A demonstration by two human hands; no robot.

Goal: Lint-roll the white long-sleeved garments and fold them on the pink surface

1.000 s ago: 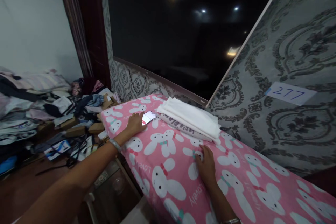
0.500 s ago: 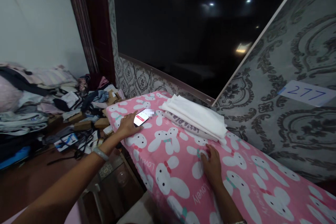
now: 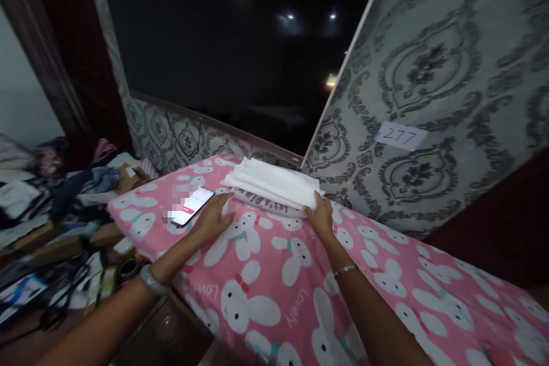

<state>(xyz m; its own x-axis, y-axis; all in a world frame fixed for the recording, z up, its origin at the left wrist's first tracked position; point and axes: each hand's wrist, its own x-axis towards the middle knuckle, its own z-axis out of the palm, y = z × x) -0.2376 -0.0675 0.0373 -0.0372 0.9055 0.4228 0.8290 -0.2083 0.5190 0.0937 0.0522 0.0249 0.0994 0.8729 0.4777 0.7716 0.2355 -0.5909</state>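
A stack of folded white cloth [image 3: 274, 178] lies on the pink bunny-print cover, its lower layer showing dark printed letters along the front edge. My right hand [image 3: 321, 217] grips the stack's right end, thumb at the front and fingers at the corner. Near the left end is my left hand [image 3: 213, 218], fingers stretched toward the cloth and holding nothing; whether the fingertips touch it I cannot tell. A phone [image 3: 193, 206] with a lit screen rests on the cover just left of that hand.
The pink cover [image 3: 295, 309] spans a long surface against the patterned wall. Behind the stack hangs a large dark screen [image 3: 231, 51]. A paper label [image 3: 401, 136] marked 277 is on the wall. Clothes and boxes [image 3: 55, 243] lie heaped at left.
My left hand has let go of the phone and moved right toward the stack. My right hand has moved up to the stack's right end. The view has swung right.
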